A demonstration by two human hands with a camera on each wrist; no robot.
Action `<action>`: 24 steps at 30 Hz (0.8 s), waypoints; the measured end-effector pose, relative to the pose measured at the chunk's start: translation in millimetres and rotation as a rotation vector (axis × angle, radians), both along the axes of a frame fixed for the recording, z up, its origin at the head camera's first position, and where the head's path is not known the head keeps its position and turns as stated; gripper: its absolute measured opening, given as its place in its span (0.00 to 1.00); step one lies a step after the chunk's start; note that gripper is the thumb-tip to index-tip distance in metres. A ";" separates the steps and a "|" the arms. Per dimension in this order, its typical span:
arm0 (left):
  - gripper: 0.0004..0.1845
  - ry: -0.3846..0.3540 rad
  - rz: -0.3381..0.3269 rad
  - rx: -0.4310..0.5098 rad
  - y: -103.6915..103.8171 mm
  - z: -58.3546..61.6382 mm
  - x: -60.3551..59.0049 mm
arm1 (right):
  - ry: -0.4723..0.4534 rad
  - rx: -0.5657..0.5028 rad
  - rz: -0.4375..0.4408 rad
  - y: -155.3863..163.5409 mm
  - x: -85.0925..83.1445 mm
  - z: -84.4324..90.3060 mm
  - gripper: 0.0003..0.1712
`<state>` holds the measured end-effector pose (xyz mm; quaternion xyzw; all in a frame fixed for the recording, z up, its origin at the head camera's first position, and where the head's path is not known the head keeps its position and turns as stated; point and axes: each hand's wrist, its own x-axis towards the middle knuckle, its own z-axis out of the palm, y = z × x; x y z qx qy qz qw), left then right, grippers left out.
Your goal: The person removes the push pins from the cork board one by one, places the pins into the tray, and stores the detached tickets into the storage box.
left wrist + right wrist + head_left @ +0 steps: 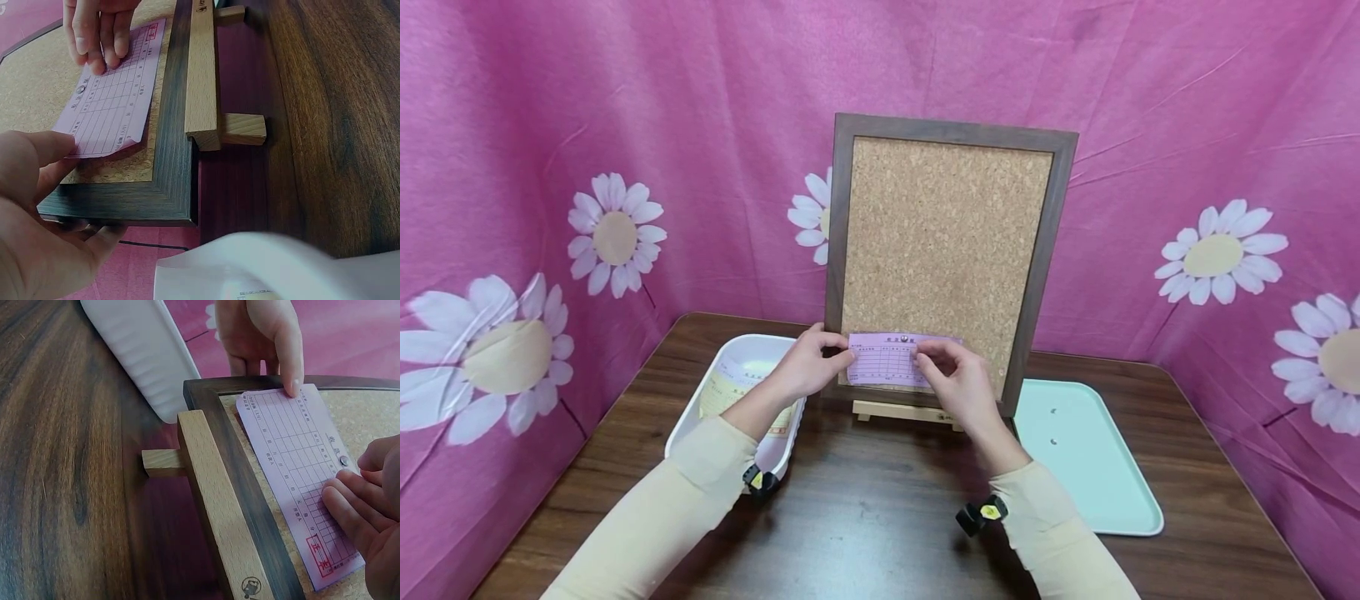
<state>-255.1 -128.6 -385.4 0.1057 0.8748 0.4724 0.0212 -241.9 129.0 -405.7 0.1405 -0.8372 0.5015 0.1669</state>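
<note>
A purple receipt slip (880, 362) lies against the lower part of the framed corkboard (947, 242). A silver thumbtack (344, 460) sits at the slip's top middle. My left hand (808, 362) is at the slip's left end, with the thumb on the paper and several fingers reaching behind the frame (125, 203). One lower corner of the slip curls up off the cork in the left wrist view. My right hand (958, 375) rests on the slip's right half, its fingers fairly straight against the paper, close beside the thumbtack.
The board stands on a wooden easel (902, 412). On the left, a white basket (673, 425) holds yellow printed slips (718, 392). A mint-green tray (1097, 467) with two small thumbtacks (1053, 442) lies on the right. Pink daisy-print cloth (737, 125) surrounds the brown table (850, 533).
</note>
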 end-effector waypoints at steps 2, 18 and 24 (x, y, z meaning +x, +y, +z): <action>0.15 0.008 0.006 0.004 0.5 -0.5 -0.6 | 0.006 -0.003 -0.001 -1.7 -0.1 0.5 0.08; 0.11 -0.011 0.000 -0.013 3.6 -1.0 -1.3 | 0.112 -0.028 -0.046 -20.4 -4.7 -4.7 0.07; 0.11 -0.010 0.003 -0.017 5.1 -1.5 -1.4 | 0.137 -0.065 -0.057 -24.5 -5.4 -5.5 0.06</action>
